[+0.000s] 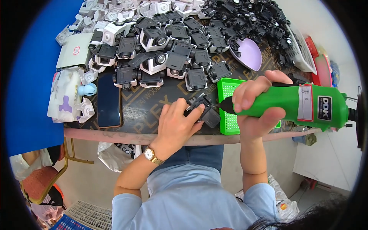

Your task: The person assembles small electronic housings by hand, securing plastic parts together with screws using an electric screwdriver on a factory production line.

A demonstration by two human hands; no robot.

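My left hand (174, 124) pinches a small black plastic housing (211, 115) above the table's front part. In my right hand (249, 96) is a green electric screwdriver (281, 101), held sideways with fingers wrapped round its front end. Its dark nose points left, and the tip meets or nearly meets the housing's right side; whether it touches I cannot tell. Beneath the nose lies a bright green perforated tray (230, 124), partly hidden by the tool and my right hand. Just beyond my left hand, several black-and-white housings (195, 78) are heaped.
White plastic parts (122, 7) and small black parts (255, 17) pile up at the back. A purple heart-shaped dish (251, 55) and white basket (304, 53) stand right. Leftward lie a phone (109, 100), a soft white pack (63, 96) and a box (69, 53).
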